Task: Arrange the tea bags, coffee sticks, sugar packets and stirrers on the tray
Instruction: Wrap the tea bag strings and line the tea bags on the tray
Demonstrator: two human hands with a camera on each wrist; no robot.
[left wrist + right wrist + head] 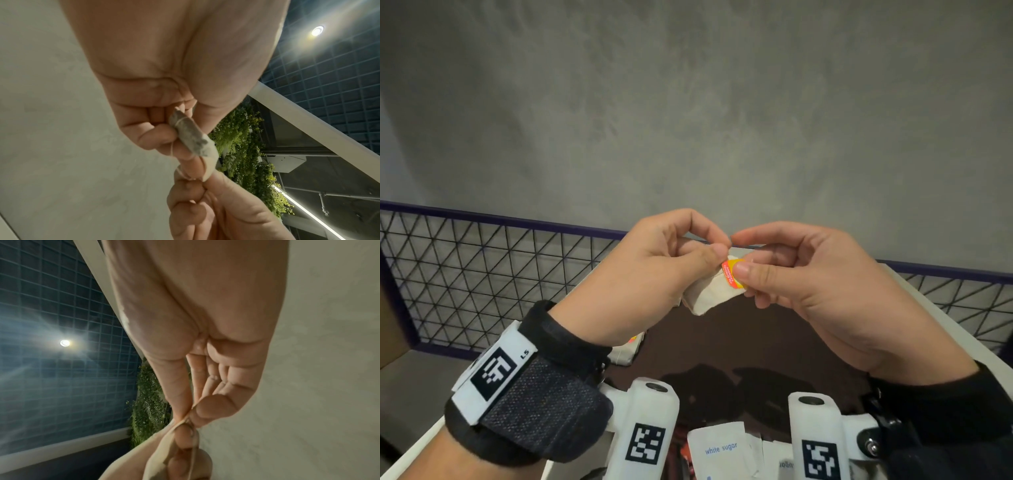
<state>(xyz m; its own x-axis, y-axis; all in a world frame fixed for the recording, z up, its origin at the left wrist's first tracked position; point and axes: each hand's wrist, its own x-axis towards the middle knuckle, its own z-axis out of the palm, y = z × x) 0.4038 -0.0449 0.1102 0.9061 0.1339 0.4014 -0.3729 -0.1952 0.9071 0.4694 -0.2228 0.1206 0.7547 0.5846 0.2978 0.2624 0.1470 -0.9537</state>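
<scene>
Left grip (654, 270) pinching tea bag (709, 294) — right grip (801, 274) pinching its tag (732, 270), both raised

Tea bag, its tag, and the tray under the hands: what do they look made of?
Tea bag: soft off-white filter paper, matte, crumpled in the grip. Tag: printed orange-red paper, probably slightly glossy. Tray: dark brown and glossy, reflecting the hands; lacquered wood or plastic, cannot tell.
</scene>
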